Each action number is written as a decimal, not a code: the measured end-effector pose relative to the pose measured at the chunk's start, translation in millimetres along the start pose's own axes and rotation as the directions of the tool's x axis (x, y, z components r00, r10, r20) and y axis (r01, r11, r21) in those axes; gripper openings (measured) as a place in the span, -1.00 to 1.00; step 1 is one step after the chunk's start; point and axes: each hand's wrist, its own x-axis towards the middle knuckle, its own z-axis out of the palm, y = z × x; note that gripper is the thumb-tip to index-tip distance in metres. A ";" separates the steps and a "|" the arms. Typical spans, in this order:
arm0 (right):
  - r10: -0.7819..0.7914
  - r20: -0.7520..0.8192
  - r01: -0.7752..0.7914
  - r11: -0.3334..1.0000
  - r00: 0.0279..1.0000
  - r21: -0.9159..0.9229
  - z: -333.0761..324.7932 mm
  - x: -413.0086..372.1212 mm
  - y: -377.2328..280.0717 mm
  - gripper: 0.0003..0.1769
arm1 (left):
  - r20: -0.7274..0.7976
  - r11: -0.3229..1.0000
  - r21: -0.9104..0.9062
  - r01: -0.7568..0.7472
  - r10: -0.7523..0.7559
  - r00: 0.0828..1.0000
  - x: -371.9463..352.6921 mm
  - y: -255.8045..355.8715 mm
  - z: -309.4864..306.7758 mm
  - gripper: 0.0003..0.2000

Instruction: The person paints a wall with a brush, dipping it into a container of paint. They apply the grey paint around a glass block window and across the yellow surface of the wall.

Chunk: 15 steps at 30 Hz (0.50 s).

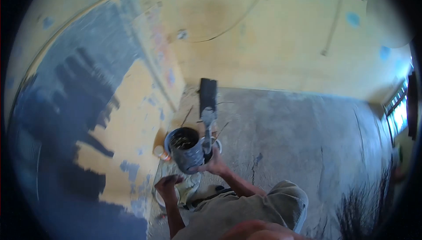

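Note:
My right hand (215,163) grips the lower side of a grey-smeared can (188,155) and the handle of a wide dark brush (208,99). The brush points upward beside the can, its head above the rim. Looking into the can's open mouth, I see a dark, shiny inside. My left hand (166,188) is lower and to the left, apart from the can. Its fingers look dark and are curled together; whatever lies between them is too small to name.
Dark grey paint (70,125) partly covers the yellow wall (127,130) at left. Behind my right hand is a white-rimmed container (217,144); another round one (160,199) is beneath my left hand. An orange-and-white container (162,153) stands by the wall on the grey floor (285,134).

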 end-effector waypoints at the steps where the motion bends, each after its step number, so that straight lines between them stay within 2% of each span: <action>1: 0.009 0.023 -0.010 1.000 1.000 0.022 4.1 1.0 -7.1 -0.11 | 0.069 1.000 -0.013 -0.006 0.007 0.998 8.1 -9.5 -2.7 -0.86; 2: 0.023 0.055 -0.025 0.998 0.998 0.049 7.8 -0.5 -10.1 -0.11 | 0.076 0.998 -0.042 0.056 -0.053 0.996 13.1 -19.6 -7.7 -0.82; 3: -0.010 0.009 0.009 0.996 1.000 0.091 6.4 -2.0 2.0 -0.12 | 0.070 0.990 -0.067 0.123 -0.119 0.990 17.3 -26.3 -8.3 -0.78; 4: -0.019 -0.022 0.021 0.996 1.000 0.081 5.8 -3.8 -2.1 -0.12 | 0.104 0.990 -0.069 0.127 -0.120 0.987 23.2 -29.2 -4.8 -0.78; 6: 0.005 -0.013 -0.004 0.999 1.000 0.046 8.4 -5.2 -7.8 -0.07 | 0.067 0.965 -0.146 0.218 -0.210 0.975 35.9 -30.4 2.4 -0.72; 7: -0.003 -0.037 0.005 0.999 0.999 0.040 9.2 -5.4 -5.3 -0.07 | 0.200 0.973 -0.149 0.175 -0.143 0.969 38.0 -14.9 5.0 -0.72; 8: -0.037 -0.066 0.037 0.999 0.997 0.003 7.3 -7.0 -1.9 -0.08 | 0.227 0.973 -0.149 0.178 -0.142 0.963 45.6 -22.2 5.9 -0.72; 10: -0.069 -0.111 0.065 0.997 0.991 -0.042 12.1 -12.7 -11.2 -0.10 | 0.288 0.980 -0.178 0.084 -0.030 0.957 59.8 -33.1 8.6 -0.73; 11: -0.077 -0.145 0.071 0.997 0.986 -0.043 13.9 -15.3 -17.2 -0.11 | 0.322 0.957 -0.244 0.156 -0.072 0.944 65.4 -36.7 8.7 -0.79; 13: -0.083 -0.191 0.076 0.996 0.978 -0.047 14.9 -19.6 -22.5 -0.12 | 0.357 0.964 -0.220 0.148 -0.062 0.932 73.2 -34.8 12.7 -0.82; 15: -0.128 -0.264 0.086 0.982 0.956 -0.166 12.5 -22.7 -17.7 -0.14 | 0.388 0.970 -0.200 0.139 -0.052 0.920 79.1 -33.0 14.7 -0.84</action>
